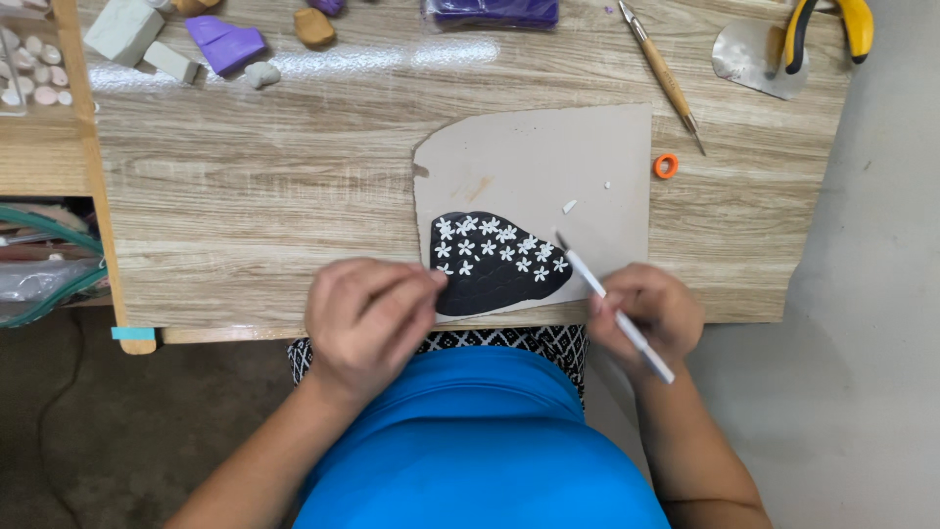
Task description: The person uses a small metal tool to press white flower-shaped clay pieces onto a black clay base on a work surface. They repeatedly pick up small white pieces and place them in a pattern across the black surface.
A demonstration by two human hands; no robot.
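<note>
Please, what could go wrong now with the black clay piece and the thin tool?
1. The right hand holds the white thin tool with its tip at the black clay sheet; a slip could smear or cut the small white flowers.
2. The left hand touches the sheet's edge and may dent it.
3. The sheet and its paper lie close to the table edge, so a push might slide them off.
</note>
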